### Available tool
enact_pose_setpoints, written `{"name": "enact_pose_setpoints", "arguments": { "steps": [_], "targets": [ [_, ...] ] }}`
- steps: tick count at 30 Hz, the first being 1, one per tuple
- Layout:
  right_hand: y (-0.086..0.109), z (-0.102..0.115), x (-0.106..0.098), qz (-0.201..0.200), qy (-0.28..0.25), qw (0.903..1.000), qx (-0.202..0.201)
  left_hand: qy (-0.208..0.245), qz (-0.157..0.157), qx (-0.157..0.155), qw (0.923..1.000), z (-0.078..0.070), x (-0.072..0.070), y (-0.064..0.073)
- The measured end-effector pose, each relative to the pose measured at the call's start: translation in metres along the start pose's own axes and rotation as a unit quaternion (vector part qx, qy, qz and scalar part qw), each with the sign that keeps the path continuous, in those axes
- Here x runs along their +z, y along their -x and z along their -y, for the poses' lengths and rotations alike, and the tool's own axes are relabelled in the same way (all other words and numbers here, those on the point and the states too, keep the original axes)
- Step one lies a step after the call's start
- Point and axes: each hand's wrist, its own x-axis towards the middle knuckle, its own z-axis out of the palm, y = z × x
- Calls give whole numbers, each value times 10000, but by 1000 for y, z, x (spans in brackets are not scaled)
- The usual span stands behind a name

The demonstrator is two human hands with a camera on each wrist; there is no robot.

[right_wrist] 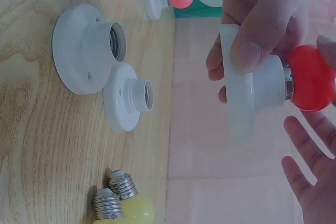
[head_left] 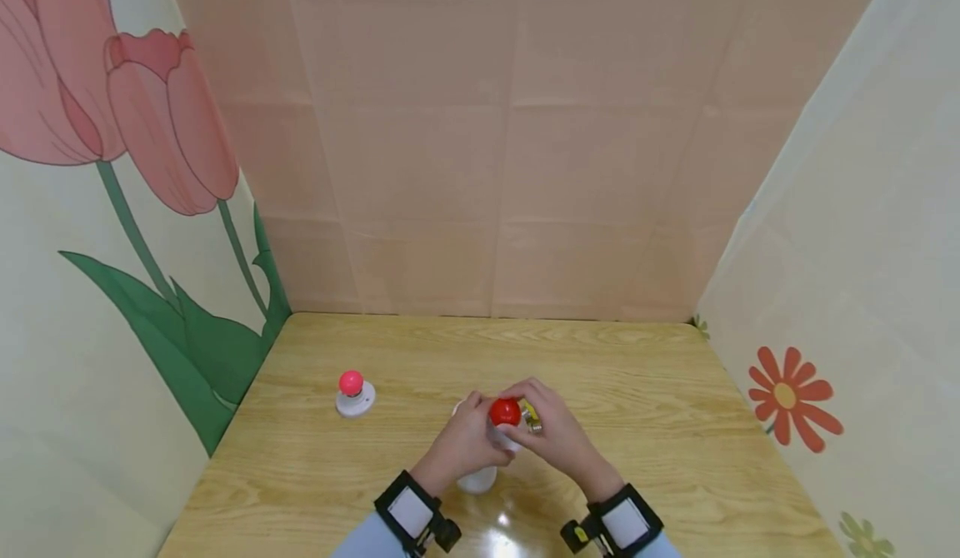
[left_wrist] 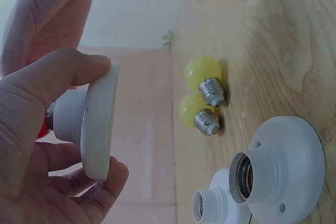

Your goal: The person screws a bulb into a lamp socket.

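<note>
My left hand (head_left: pixel 467 440) grips the wide base of a white lamp socket (left_wrist: pixel 98 124), thumb on one side of the rim and fingers on the other. It is raised above the wooden table. A round red bulb (right_wrist: pixel 313 78) sits in the mouth of that socket, with a little of its metal cap showing between. My right hand (head_left: pixel 557 431) pinches the red bulb with thumb and forefinger, its other fingers (right_wrist: pixel 300 136) spread apart from it. Much of the bulb is hidden behind my left hand in the left wrist view.
Two bulbless white sockets, a nearer one (left_wrist: pixel 287 169) and a farther one (right_wrist: pixel 122 98), stand on the table (head_left: pixel 645 391). Two yellow bulbs (left_wrist: pixel 203 71) lie just right of my hands. Further left stands a socket (head_left: pixel 356 401) bearing a pink bulb (head_left: pixel 351 382).
</note>
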Motion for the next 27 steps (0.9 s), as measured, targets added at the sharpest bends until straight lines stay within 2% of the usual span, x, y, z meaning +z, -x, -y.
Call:
{"name": "enact_pose_setpoints", "arguments": {
  "steps": [6, 16, 24, 27],
  "targets": [
    [1, 0, 1, -14, 101, 9999, 66, -72, -12, 4, 10000, -1, 0, 0],
    [5, 1, -5, 6, 107, 9999, -64, 247, 101, -443, 9987, -2, -2, 1],
    [4, -1, -7, 168, 99, 9983, -547, 85, -17, -250, 9996, -3, -2, 1],
    [5, -2, -6, 147, 146, 9979, -610, 23, -25, -221, 9998, -4, -3, 0]
  ]
}}
